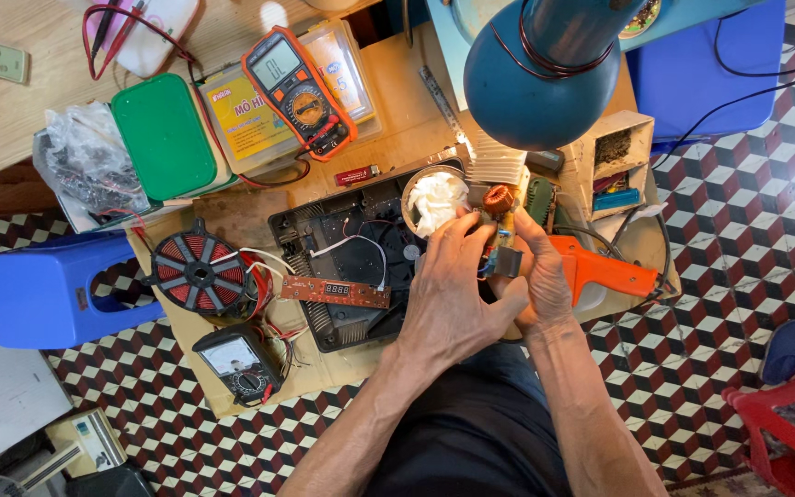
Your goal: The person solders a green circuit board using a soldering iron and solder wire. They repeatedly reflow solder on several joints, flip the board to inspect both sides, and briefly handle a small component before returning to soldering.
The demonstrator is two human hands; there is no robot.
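Both hands grip one circuit board (501, 241) above the open black cooker base (342, 267). The left hand (448, 294) pinches its edge; the right hand (545, 276) supports it at 3 o'clock. Better to hold edges only and keep the copper coil (499, 197) under the lamp (545, 69).

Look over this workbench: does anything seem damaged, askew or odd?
Yes: the black plastic appliance shell lies open, its red coil disc pulled out beside it on loose wires, and the narrow brown display board sits tilted across it.

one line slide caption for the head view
Both hands hold a circuit board with a copper coil over an opened black appliance base.
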